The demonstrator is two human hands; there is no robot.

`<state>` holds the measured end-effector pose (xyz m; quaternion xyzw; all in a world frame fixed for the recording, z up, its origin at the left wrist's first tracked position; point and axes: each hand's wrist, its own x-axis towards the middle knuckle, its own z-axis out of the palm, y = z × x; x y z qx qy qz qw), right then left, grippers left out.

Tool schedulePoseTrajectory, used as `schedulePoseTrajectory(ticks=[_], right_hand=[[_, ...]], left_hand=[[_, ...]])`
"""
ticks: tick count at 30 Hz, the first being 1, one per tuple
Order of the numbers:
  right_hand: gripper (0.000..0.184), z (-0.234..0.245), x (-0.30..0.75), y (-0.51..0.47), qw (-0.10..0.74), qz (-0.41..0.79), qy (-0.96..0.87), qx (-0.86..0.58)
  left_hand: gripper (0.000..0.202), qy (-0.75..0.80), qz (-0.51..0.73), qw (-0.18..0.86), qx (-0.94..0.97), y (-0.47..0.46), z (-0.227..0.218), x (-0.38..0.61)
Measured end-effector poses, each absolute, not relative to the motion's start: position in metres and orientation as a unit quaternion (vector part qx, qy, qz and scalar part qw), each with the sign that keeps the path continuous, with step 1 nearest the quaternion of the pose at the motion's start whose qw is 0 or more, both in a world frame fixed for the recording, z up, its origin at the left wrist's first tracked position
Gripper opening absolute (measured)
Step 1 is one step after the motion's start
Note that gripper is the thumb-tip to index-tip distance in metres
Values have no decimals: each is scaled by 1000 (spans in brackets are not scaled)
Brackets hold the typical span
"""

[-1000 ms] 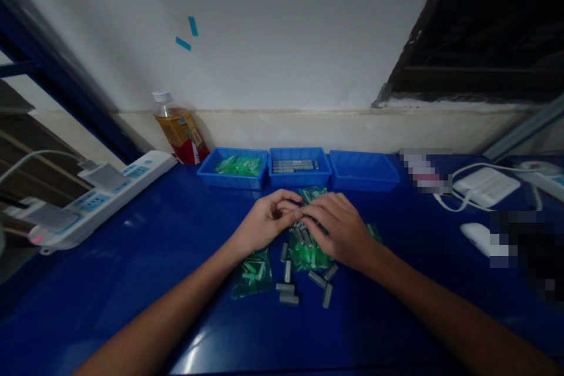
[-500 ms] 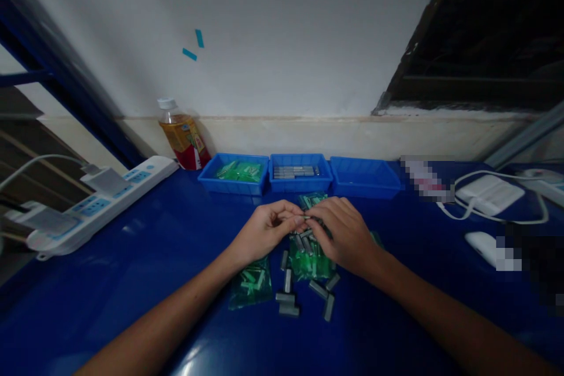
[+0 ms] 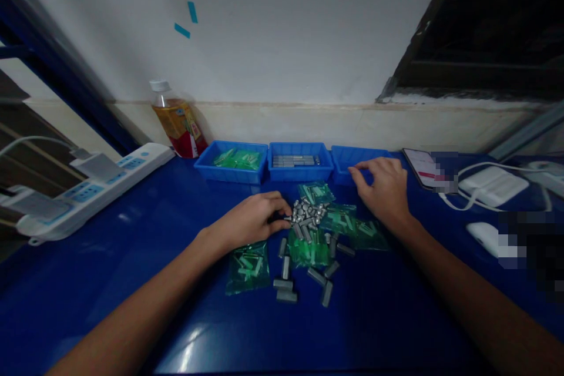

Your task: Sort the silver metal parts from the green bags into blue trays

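My left hand point(image 3: 253, 220) rests at the left edge of a pile of small silver metal parts point(image 3: 308, 211), thumb and forefinger closing on one small metal part point(image 3: 287, 218). Over the front of the right blue bin point(image 3: 341, 173) is my right hand point(image 3: 383, 188). Its thumb and forefinger tips come together, and anything between them is too small to make out. Around the pile lie green plastic bags point(image 3: 249, 267) of light-coloured slim pieces. Several loose grey metal bars point(image 3: 285, 267) are scattered nearer me.
A left blue bin point(image 3: 231, 175) holds green bags; the middle blue bin point(image 3: 299, 174) holds metal bars in rows. A drink bottle point(image 3: 178, 126) and power strip point(image 3: 94, 191) stand left. To the right are a phone point(image 3: 420, 167), white charger point(image 3: 493, 185) and mouse point(image 3: 482, 238).
My hands, together over the pile before, have parted. The right moved right and away to the right bin; the left shifted slightly left. The view has tilted down a little.
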<state>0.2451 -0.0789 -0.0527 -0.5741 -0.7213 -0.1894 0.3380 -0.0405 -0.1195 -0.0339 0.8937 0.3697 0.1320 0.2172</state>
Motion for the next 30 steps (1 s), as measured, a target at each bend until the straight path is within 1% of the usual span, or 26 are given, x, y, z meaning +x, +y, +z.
schedulePoseTrajectory(ticks=[2,5,9,10,11,13,14,16,17,18,20,22,24,27,30], right_hand=[[26,-49,235,-88,355,-188,-736,-544],[21,-43,215,-106,375,-155,-785,-469],[14,-41,191,-130,371,-98,-838,-388],[13,-41,188,-134,367,-84,-845,-381],[13,-42,185,-136,363,-71,-849,-376],[12,-43,183,-138,362,-57,-851,-375],[12,-43,183,-138,364,-56,-850,-376],[12,-43,182,-138,368,-58,-848,-378],[12,-43,181,-138,368,-59,-847,-379],[12,-43,179,-139,367,-60,-847,-380],[10,-44,175,-142,365,-61,-849,-378],[10,-44,171,-145,362,-69,-851,-374],[10,-45,168,-147,363,-82,-853,-367],[6,-46,168,-147,375,-102,-849,-358],[6,-45,168,-147,385,-112,-849,-345]], left_hand=[[15,370,142,225,890,-118,-35,-40],[14,376,156,247,879,-115,-37,-40],[5,399,191,291,849,-113,-39,-41],[6,402,204,300,841,-113,-40,-41],[14,403,215,302,837,-112,-40,-41],[27,402,233,273,842,-112,-41,-41],[29,404,245,246,846,-112,-41,-40],[25,407,273,206,847,-113,-42,-38],[23,409,289,209,840,-114,-43,-36],[20,412,308,233,825,-115,-43,-34],[17,416,347,327,774,-118,-45,-27],[19,418,388,429,701,-122,-44,-20],[24,413,406,502,643,-126,-42,-14],[27,403,412,545,608,-132,-37,-8],[27,386,419,549,611,-135,-32,-6]])
